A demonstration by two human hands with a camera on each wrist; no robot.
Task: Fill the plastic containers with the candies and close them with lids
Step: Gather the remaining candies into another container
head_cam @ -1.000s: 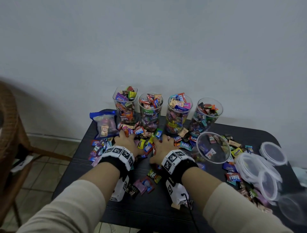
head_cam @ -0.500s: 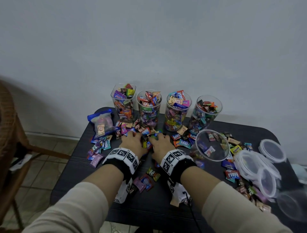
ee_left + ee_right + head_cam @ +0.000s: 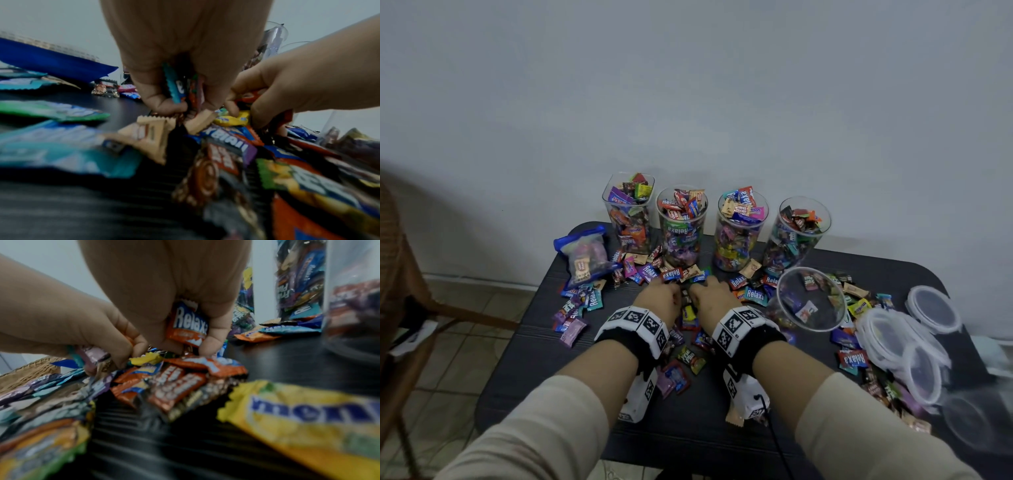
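Several clear plastic containers (image 3: 681, 226) heaped with wrapped candies stand in a row at the back of the black table (image 3: 551, 370). A nearly empty container (image 3: 810, 299) lies tilted to the right of my hands. Loose candies (image 3: 690, 358) are scattered over the table. My left hand (image 3: 659, 296) and right hand (image 3: 714, 294) sit side by side on the pile in front of the row. The left hand (image 3: 180, 91) grips a bunch of candies in curled fingers. The right hand (image 3: 185, 327) grips an orange Relaxa candy (image 3: 188, 324) and others.
A blue-topped zip bag of candies (image 3: 585, 257) lies at the back left. Clear lids and empty tubs (image 3: 907, 346) are stacked at the right edge, with one lid (image 3: 933, 308) behind them. A wicker chair (image 3: 397, 274) stands left of the table. A wall rises just behind.
Both hands have slid forward and closer together, sweeping candies between them and curling their fingers round them.
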